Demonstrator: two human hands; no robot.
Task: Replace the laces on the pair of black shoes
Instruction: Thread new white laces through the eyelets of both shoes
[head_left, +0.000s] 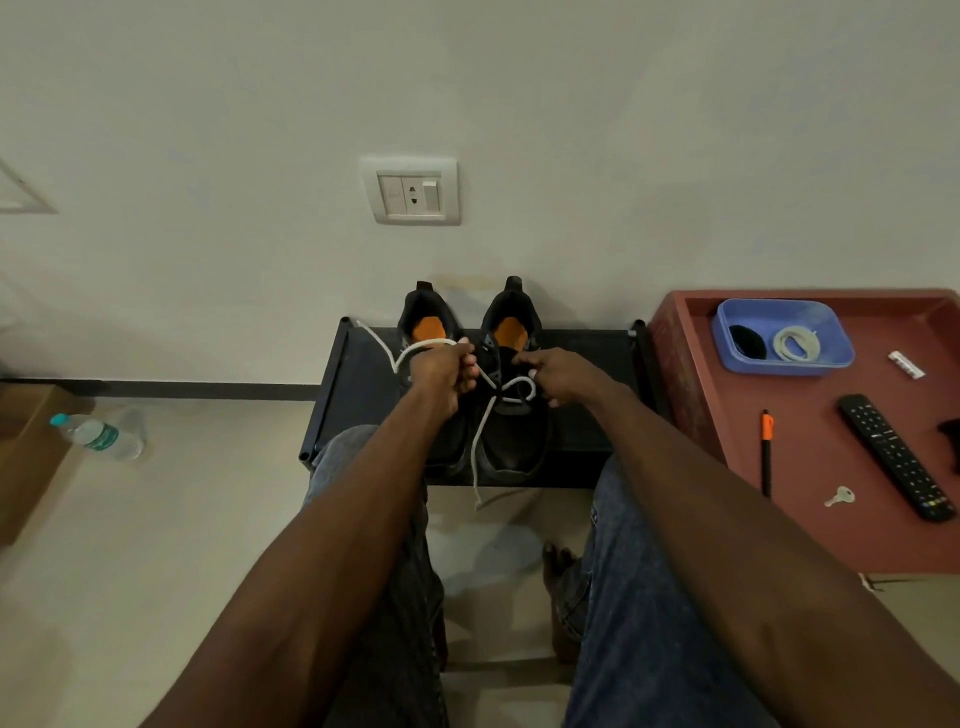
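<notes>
Water bottle (98, 436) lying on pale floor (156, 519). Black shoes (498, 395) on dark desk (363, 395) against wall. Left hand (441, 371) fingers clenched round white lace (480, 441); right hand (558, 374) pinching lace loop. Red desk (810, 467): blue tray (727, 343), remote (896, 457).

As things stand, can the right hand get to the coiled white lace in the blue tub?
Probably yes: the coiled white lace lies uncovered in the open blue tub. But the right hand holds the shoe's lace.

Pale wall (571, 130) with socket (413, 191); floor (156, 519) perhaps tiled.
</notes>
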